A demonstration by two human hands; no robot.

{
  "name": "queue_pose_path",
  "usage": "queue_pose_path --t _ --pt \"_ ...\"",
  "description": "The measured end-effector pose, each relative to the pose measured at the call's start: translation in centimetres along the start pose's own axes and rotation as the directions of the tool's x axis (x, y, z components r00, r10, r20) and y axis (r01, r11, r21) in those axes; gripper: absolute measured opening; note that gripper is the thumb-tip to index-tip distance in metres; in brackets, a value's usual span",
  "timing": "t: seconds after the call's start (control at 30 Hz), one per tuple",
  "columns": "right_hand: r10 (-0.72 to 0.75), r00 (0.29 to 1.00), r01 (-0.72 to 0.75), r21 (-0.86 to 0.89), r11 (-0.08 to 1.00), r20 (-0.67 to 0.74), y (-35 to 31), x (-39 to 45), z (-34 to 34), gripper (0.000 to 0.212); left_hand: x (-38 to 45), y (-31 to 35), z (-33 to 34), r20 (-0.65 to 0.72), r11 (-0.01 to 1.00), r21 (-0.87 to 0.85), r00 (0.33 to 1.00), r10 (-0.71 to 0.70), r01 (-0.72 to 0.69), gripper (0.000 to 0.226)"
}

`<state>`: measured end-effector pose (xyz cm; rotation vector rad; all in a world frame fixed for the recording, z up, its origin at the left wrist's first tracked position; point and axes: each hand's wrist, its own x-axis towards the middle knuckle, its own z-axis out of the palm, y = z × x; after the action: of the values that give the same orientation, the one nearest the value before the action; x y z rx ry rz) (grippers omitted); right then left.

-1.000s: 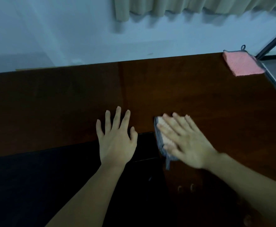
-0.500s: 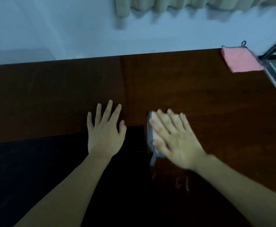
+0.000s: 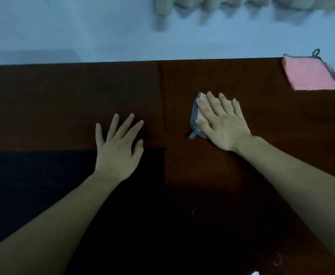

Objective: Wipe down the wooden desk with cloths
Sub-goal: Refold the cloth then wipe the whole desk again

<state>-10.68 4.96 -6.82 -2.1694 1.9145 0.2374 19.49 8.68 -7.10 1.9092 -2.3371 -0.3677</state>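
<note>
Dark reddish-brown polished wooden desk (image 3: 242,80): spanning the whole width of the view, its far edge lying against a pale wall.

Flat black rectangular panel (image 3: 33,185): occupying the near left part of the desk, its right edge running toward the viewer near the centre.

Beige pleated curtain (image 3: 232,2): hanging at the far top, right of centre.

Left hand (image 3: 118,147): lying palm down with fingers straight and spread, grasping nothing; the palm is sitting on the far edge of the black panel, the fingers are reaching onto bare wood.

Right hand (image 3: 221,121): lying flat with fingers extended, pressing down on a cloth, right of and slightly farther than the left hand.

Pink square terry cloth with a grey trim and loop (image 3: 309,73): lying at the far right corner, well apart from both hands.

Small white cloth with a grey checked border (image 3: 195,118): lying under the right hand, only its left edge and near corner showing.
</note>
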Motion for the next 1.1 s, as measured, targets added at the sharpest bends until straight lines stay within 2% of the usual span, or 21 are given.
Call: queue_pose_path --t 0.1,0.2,0.3,0.4,0.47,0.57,0.7,0.83,0.93,1.1 --pt "-0.041 0.999 0.041 -0.014 0.999 -0.001 -0.9 -2.1 0.4 0.064 0.6 1.9 -0.2 0.012 0.997 -0.054 0.999 -0.05 0.051 0.054" --pt "-0.155 0.988 0.154 -0.029 0.988 -0.012 -1.9 -7.6 1.8 0.064 1.8 5.1 -0.1 0.04 0.994 -0.085 0.997 -0.059 0.062 0.055" --pt "-0.292 0.955 0.292 0.005 0.956 0.059 -1.6 -12.3 3.2 0.069 3.1 8.4 0.4 0.042 0.991 -0.121 0.998 -0.045 0.05 0.056" --pt "-0.361 0.928 0.364 -0.019 0.931 0.094 0.3 -13.1 3.5 0.069 3.5 10.8 1.4 0.044 0.988 -0.155 0.999 0.001 0.006 0.058" --pt "-0.351 0.933 0.352 -0.002 0.936 0.077 1.7 -11.3 2.6 0.069 3.4 11.6 2.4 0.069 0.995 -0.092 0.997 0.03 -0.023 0.058" --pt "-0.215 0.976 0.216 -0.021 0.976 0.026 4.2 -6.3 1.0 0.068 3.4 11.8 2.9 0.066 0.999 -0.052 0.998 0.005 -0.001 0.057" --pt "-0.05 0.999 0.05 -0.004 0.999 -0.015 7.1 0.4 -0.6 0.067 3.2 11.8 2.8 0.03 0.999 -0.052 0.999 0.014 -0.012 0.056" --pt "-0.008 1.0 0.008 0.012 1.0 -0.004 6.8 0.5 -0.9 0.065 3.3 11.8 2.9 0.034 0.999 -0.053 0.999 0.009 -0.008 0.056" --pt "-0.085 0.996 0.085 -0.01 0.996 0.002 5.1 -4.5 0.3 0.066 3.4 11.8 2.9 0.049 0.999 -0.043 0.999 0.008 -0.006 0.056" --pt "-0.349 0.936 0.351 -0.034 0.936 0.051 4.1 -11.5 2.9 0.068 3.1 11.8 3.0 0.02 0.999 -0.03 0.999 0.029 -0.028 0.065"
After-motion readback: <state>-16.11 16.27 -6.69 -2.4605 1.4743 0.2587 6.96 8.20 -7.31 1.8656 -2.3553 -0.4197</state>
